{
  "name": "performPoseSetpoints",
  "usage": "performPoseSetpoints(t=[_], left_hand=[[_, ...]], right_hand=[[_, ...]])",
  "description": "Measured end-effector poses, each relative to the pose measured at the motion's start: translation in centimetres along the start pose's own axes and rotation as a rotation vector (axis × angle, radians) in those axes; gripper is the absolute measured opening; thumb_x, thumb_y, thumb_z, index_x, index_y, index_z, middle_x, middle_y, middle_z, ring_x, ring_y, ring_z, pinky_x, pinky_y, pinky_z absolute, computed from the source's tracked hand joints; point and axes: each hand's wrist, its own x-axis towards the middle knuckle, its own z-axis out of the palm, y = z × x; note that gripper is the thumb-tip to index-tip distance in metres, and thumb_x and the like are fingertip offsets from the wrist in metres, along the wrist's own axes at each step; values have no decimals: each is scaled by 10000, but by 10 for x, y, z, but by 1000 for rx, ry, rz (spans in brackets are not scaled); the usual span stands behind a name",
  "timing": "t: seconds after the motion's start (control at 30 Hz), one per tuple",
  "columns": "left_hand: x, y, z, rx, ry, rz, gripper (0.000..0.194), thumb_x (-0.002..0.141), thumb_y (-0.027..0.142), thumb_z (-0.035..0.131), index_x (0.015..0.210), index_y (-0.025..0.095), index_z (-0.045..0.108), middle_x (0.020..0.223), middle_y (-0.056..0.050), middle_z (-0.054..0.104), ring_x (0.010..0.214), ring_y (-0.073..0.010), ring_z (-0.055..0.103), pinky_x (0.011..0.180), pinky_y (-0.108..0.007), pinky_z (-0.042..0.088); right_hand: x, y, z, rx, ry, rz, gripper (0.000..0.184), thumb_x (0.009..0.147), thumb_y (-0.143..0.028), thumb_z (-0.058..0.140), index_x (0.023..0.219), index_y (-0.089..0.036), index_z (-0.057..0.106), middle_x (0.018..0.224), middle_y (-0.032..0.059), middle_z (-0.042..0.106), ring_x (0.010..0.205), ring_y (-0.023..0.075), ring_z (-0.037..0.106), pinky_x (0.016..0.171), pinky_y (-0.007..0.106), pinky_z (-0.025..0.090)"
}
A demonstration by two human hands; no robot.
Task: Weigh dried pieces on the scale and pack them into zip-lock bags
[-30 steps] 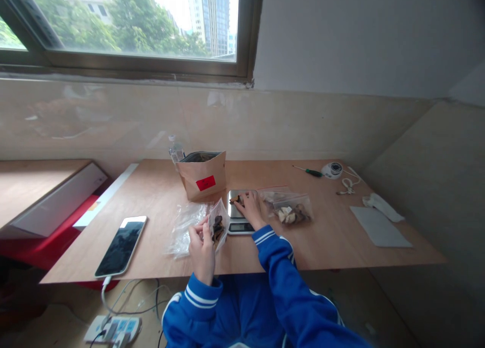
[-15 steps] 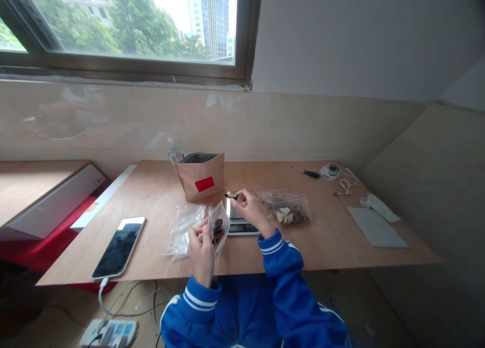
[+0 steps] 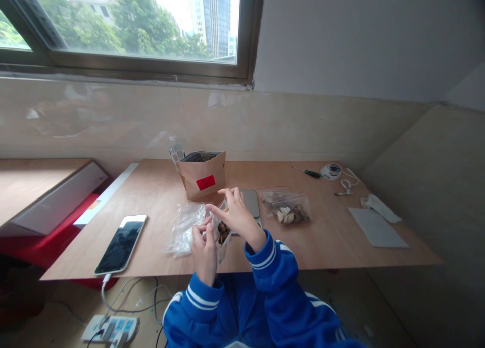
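Note:
My left hand [image 3: 204,249] pinches a small clear plastic bag [image 3: 225,244] near the table's front edge. Dark brown dried pieces [image 3: 223,233] lie inside it; their exact kind is hard to make out. Over the bag's mouth is my right hand [image 3: 237,214], thumb and fingers apart and no piece visible in them. A kitchen scale [image 3: 251,202] sits behind, partly covered by my right hand, its plate bare where it shows. Left of the bag, a crumpled clear plastic bag [image 3: 185,229] rests on the table.
An open brown paper pouch [image 3: 200,179] with a red label stands behind, near a plastic bottle [image 3: 176,150]. Bags of dried pieces [image 3: 291,214] lie right of the scale. A phone [image 3: 122,244], screwdriver [image 3: 311,174], camera [image 3: 331,171] and white sheet [image 3: 377,228] lie farther out.
My right hand has moved left from above the scale to the bag's mouth, and its fingers have spread. The dark piece it held is no longer visible in it.

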Motion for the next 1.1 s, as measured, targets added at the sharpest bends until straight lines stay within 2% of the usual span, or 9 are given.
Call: performPoseSetpoints(t=[0.23, 0.4, 0.47, 0.57, 0.7, 0.8, 0.9, 1.0, 1.1], left_hand=[[0, 6, -3, -11, 17, -89, 281, 823, 462, 496, 768, 187, 479, 1177, -117, 615, 1026, -234, 607, 818, -384, 496], [-2, -3, 4, -235, 22, -165, 276, 808, 444, 532, 754, 185, 453, 1271, -118, 550, 1145, -259, 544, 804, -387, 525], [-8, -3, 8, -320, 4, -205, 272, 807, 436, 541, 763, 180, 461, 1317, -118, 514, 1154, -263, 540, 789, -383, 540], [-20, 0, 12, -352, -82, -177, 291, 847, 455, 484, 806, 169, 522, 1369, -116, 465, 1163, -254, 537, 859, -389, 521], [-27, -1, 13, -368, -222, -67, 311, 877, 452, 448, 934, 170, 565, 1385, -116, 444, 1216, -246, 493, 965, -396, 459], [-19, -11, 9, -267, -179, -9, 344, 844, 439, 523, 1078, 188, 540, 1369, -120, 454, 1220, -244, 483, 984, -399, 434], [-2, -20, 4, -173, -149, -6, 428, 823, 442, 552, 1177, 204, 520, 1328, -105, 501, 1229, -226, 473, 1027, -384, 388], [13, -24, -1, -188, -297, -29, 419, 785, 447, 594, 1108, 178, 595, 1197, -95, 609, 1149, -226, 539, 998, -372, 410], [23, -28, -5, -197, -367, -36, 357, 746, 423, 642, 982, 156, 654, 1012, -82, 684, 989, -214, 613, 898, -349, 467]], right_hand=[[-29, 11, -6, 227, 56, -38, 276, 921, -386, 425, 1084, -203, 554, 1112, 83, 544, 1057, 186, 551, 939, 350, 455], [-80, 44, 11, 301, -87, 40, 903, 716, -461, 704, 1432, -235, 202, 1465, 134, 294, 1355, 269, 293, 1095, 460, 309], [-93, 52, 23, 390, -101, 76, 937, 740, -443, 688, 1460, -242, 123, 1488, 132, 279, 1366, 259, 286, 1093, 464, 316], [-96, 54, 33, 525, -39, 75, 676, 869, -400, 534, 1449, -252, 220, 1449, 105, 378, 1328, 224, 370, 1071, 440, 360], [-88, 54, 25, 613, 62, 88, 410, 916, -426, 435, 1245, -217, 561, 1288, 84, 572, 1222, 223, 506, 1047, 410, 399], [-88, 60, 14, 705, 124, 165, 428, 891, -500, 454, 1107, -193, 659, 1163, 90, 656, 1134, 245, 578, 1024, 421, 421], [-93, 67, 4, 781, 46, 203, 471, 875, -542, 460, 1086, -176, 668, 1118, 100, 677, 1083, 260, 611, 1001, 438, 436], [-98, 73, -4, 766, -32, 176, 489, 895, -538, 423, 1148, -176, 632, 1148, 99, 663, 1093, 254, 605, 993, 435, 442], [-100, 84, -11, 618, 31, 164, 494, 904, -537, 394, 1177, -189, 614, 1145, 97, 663, 1088, 253, 606, 965, 422, 466]])
